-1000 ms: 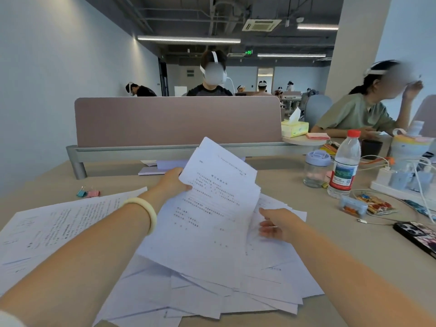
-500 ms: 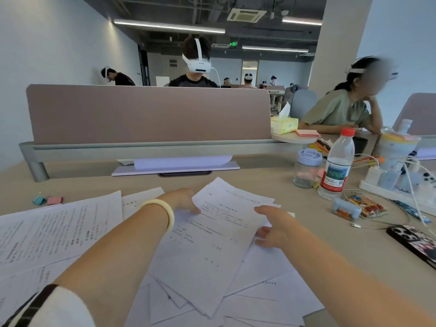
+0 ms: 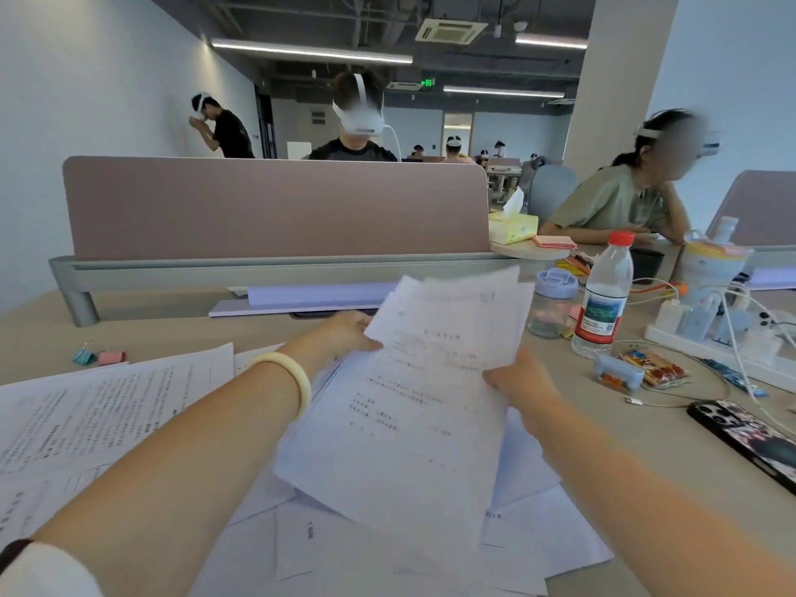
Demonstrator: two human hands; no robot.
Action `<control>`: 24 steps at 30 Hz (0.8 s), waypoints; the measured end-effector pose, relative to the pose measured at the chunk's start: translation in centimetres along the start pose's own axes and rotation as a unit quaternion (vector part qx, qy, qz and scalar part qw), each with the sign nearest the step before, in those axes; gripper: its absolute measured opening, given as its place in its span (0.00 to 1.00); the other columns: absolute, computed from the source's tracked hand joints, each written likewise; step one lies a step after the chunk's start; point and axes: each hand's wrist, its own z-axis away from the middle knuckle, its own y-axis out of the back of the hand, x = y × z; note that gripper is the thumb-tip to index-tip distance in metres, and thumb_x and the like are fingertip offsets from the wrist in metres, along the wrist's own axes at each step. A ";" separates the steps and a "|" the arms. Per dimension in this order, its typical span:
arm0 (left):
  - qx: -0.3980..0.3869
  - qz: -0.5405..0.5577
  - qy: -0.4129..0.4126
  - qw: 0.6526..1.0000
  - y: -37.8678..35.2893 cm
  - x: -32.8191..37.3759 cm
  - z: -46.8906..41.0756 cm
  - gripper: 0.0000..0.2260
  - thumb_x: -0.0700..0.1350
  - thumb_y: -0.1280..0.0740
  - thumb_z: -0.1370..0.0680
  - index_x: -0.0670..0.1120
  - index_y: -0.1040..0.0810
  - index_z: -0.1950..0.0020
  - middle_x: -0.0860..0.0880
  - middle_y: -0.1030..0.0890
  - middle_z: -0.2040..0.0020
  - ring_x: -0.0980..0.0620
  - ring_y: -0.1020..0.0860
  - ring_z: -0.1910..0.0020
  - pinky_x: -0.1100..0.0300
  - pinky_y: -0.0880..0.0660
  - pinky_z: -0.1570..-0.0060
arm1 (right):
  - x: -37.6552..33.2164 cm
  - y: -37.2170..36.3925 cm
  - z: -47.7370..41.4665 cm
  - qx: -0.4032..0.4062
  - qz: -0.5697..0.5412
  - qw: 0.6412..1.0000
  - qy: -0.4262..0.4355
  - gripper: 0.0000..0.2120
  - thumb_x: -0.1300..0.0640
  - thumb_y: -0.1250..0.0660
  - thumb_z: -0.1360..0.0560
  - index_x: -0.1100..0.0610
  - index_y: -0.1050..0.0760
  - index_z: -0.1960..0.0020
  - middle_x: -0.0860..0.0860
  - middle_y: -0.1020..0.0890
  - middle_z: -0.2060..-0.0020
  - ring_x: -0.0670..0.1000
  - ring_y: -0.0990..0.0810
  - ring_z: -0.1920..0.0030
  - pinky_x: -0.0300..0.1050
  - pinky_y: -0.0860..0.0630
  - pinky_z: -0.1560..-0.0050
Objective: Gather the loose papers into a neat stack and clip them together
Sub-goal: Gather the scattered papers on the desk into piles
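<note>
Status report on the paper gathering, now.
Left hand and right hand grip a lifted sheaf of papers. Loose sheets on desk. Binder clips untouched, far left. Nothing blocking.

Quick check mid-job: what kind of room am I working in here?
Most likely an open-plan office: shared desk with a divider panel, other seated people wearing headsets, ceiling strip lights.

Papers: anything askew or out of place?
Yes. The sheets held by the left hand and right hand are fanned, with corners unaligned. More papers lie splayed on the desk, and a separate pile sits left. Clips lie unused.
</note>
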 end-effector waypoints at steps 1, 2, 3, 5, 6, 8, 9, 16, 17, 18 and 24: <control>0.017 0.044 -0.015 0.999 0.8 0.4 0.7 0.07 0.39 0.31 0.25 0.43 0.23 0.48 0.46 0.21 0.48 0.49 0.22 0.50 0.55 0.24 0.51 | -0.7 0.7 0.1 -0.006 -0.028 0.999 0.019 0.18 0.68 0.41 0.24 0.58 0.28 0.36 0.55 0.22 0.46 0.57 0.24 0.45 0.53 0.26 0.44; 0.036 0.080 -0.034 0.996 1.5 0.8 1.6 0.05 0.40 0.31 0.25 0.44 0.24 0.50 0.45 0.20 0.48 0.50 0.22 0.54 0.58 0.23 0.59 | -1.5 1.4 0.2 -0.014 -0.054 0.998 0.036 0.18 0.67 0.40 0.24 0.55 0.27 0.37 0.54 0.22 0.44 0.57 0.24 0.44 0.54 0.26 0.42; 0.053 0.114 -0.049 0.991 2.3 1.3 2.6 0.06 0.41 0.31 0.25 0.44 0.25 0.49 0.45 0.20 0.48 0.50 0.21 0.56 0.59 0.23 0.63 | -2.3 1.7 0.2 -0.022 -0.066 0.996 0.054 0.16 0.66 0.40 0.24 0.53 0.27 0.39 0.53 0.21 0.43 0.56 0.23 0.43 0.56 0.26 0.40; 0.088 0.184 -0.081 0.976 3.7 2.2 4.6 0.09 0.43 0.30 0.26 0.44 0.25 0.47 0.45 0.20 0.45 0.45 0.20 0.49 0.51 0.20 0.51 | -4.3 2.0 0.5 -0.029 -0.084 0.991 0.096 0.14 0.65 0.38 0.23 0.51 0.28 0.42 0.52 0.21 0.42 0.56 0.22 0.43 0.56 0.25 0.40; 0.109 0.213 -0.103 0.965 4.3 2.8 5.8 0.08 0.42 0.31 0.24 0.46 0.26 0.47 0.46 0.21 0.45 0.42 0.21 0.45 0.46 0.23 0.45 | -5.4 2.0 0.7 -0.032 -0.095 0.987 0.122 0.13 0.65 0.38 0.23 0.52 0.28 0.43 0.52 0.20 0.42 0.55 0.21 0.45 0.54 0.24 0.41; 0.157 0.241 -0.138 0.948 5.0 3.9 8.6 0.08 0.40 0.36 0.21 0.45 0.29 0.43 0.48 0.22 0.46 0.45 0.22 0.44 0.48 0.24 0.44 | -7.8 1.8 1.4 -0.045 -0.112 0.976 0.182 0.12 0.66 0.39 0.23 0.54 0.27 0.42 0.50 0.19 0.45 0.52 0.19 0.48 0.49 0.23 0.45; 0.176 0.234 -0.154 0.944 5.2 4.2 9.9 0.11 0.41 0.38 0.21 0.45 0.30 0.38 0.50 0.22 0.44 0.48 0.22 0.44 0.52 0.23 0.45 | -8.7 1.6 1.8 -0.058 -0.123 0.969 0.208 0.13 0.66 0.39 0.23 0.53 0.26 0.42 0.50 0.18 0.46 0.51 0.19 0.48 0.48 0.23 0.46; 0.196 0.182 -0.153 0.951 2.6 0.8 14.0 0.18 0.42 0.35 0.22 0.48 0.31 0.32 0.51 0.23 0.36 0.49 0.25 0.37 0.51 0.28 0.37 | -7.4 -2.2 4.8 -0.081 -0.140 0.972 0.168 0.20 0.57 0.33 0.24 0.57 0.33 0.34 0.53 0.22 0.40 0.53 0.22 0.45 0.49 0.23 0.46; 0.209 0.182 -0.141 0.950 1.9 0.6 14.1 0.18 0.41 0.36 0.21 0.48 0.30 0.32 0.52 0.24 0.37 0.48 0.25 0.36 0.53 0.29 0.37 | -6.9 -2.6 5.2 -0.073 -0.140 0.975 0.158 0.18 0.59 0.36 0.23 0.58 0.33 0.34 0.53 0.22 0.42 0.53 0.22 0.47 0.46 0.24 0.50; 0.226 0.183 -0.136 0.947 1.4 0.8 14.1 0.17 0.41 0.38 0.21 0.46 0.30 0.32 0.52 0.24 0.39 0.48 0.26 0.36 0.55 0.30 0.38 | -6.5 -2.9 5.3 -0.068 -0.140 0.975 0.155 0.16 0.60 0.38 0.22 0.59 0.31 0.34 0.53 0.22 0.44 0.53 0.23 0.48 0.44 0.25 0.53; 0.269 0.189 -0.185 0.926 3.2 5.0 14.8 0.17 0.43 0.38 0.20 0.47 0.31 0.31 0.54 0.25 0.40 0.53 0.26 0.41 0.59 0.30 0.45 | -9.3 -1.6 5.5 -0.041 -0.145 0.964 0.217 0.17 0.58 0.37 0.22 0.56 0.32 0.33 0.51 0.23 0.43 0.52 0.23 0.45 0.47 0.25 0.46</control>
